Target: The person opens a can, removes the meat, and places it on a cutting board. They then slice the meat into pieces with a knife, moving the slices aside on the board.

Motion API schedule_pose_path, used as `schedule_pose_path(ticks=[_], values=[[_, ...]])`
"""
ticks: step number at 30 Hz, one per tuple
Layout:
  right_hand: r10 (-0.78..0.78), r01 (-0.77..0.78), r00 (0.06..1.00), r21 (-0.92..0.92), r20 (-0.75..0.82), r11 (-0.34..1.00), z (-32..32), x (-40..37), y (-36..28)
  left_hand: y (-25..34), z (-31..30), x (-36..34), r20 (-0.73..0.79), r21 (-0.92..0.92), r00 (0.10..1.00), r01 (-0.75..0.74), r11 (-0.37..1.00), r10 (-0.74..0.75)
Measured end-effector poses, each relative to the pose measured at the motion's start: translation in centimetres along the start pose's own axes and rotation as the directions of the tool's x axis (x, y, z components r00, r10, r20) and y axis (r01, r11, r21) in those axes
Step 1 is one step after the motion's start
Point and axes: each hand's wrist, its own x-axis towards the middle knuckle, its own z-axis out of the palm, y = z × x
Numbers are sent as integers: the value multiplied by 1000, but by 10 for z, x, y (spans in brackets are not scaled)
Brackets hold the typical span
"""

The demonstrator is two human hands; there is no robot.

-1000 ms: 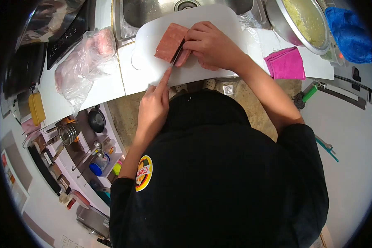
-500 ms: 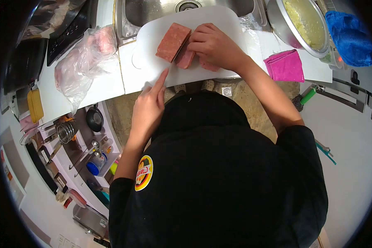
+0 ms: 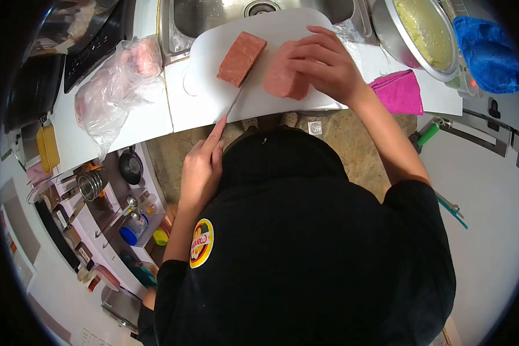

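A block of pink luncheon meat (image 3: 242, 59) lies on the white cutting board (image 3: 207, 55), left of centre. My left hand (image 3: 202, 167) grips a knife (image 3: 234, 102), its index finger stretched along the top. The blade points up toward the block's near corner; the handle is hidden in the palm. Right of the block, across a gap, rest cut slices of luncheon meat (image 3: 284, 72), close together and slightly blurred. Over their right side is my right hand (image 3: 328, 66), open with its fingers apart and some fingertips touching or just above the meat.
Behind the board is a metal sink (image 3: 213, 23). A steel bowl of pale shredded food (image 3: 409, 43), a pink cloth (image 3: 398, 93) and a blue cloth (image 3: 487, 55) are at right. Plastic-bagged meat (image 3: 112, 86) lies left. Another person's dark sleeve (image 3: 147, 326) shows lower left.
A slice has come away from the block and moved right beside the other slices, along with my right hand. My left hand has drawn the knife slightly back toward me.
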Motion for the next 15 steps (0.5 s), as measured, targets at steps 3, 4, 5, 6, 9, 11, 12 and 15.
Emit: schedule_pose_path(ticks=[3, 4, 5, 6, 9, 11, 12, 15], values=[[18, -17, 1000, -45, 6, 999, -8, -25, 2, -2, 4, -3, -25, -53, 998, -52, 997, 51], [40, -39, 999, -39, 31, 998, -8, -33, 3, -1, 5, -3, -25, -59, 998, -63, 996, 61], [61, -59, 997, -33, 53, 998, -8, -38, 4, 0, 5, -3, -27, -64, 997, -73, 995, 71], [71, -70, 996, -29, 61, 997, -8, -41, 4, 3, 4, -2, -29, -75, 997, -77, 994, 75], [93, -92, 992, -17, 82, 996, -9, -47, 5, 12, 0, 0, -12, -75, 998, -69, 995, 68], [93, -93, 992, -12, 88, 996, -7, -48, 6, 17, -5, 2, 28, -32, 999, -40, 999, 41], [74, -72, 995, -29, 65, 997, -7, -46, 7, 19, -7, 4, 20, -37, 999, -38, 999, 39], [21, -20, 1000, -49, 10, 999, -5, -37, 10, 25, -10, 9, -19, -45, 999, -33, 998, 32]])
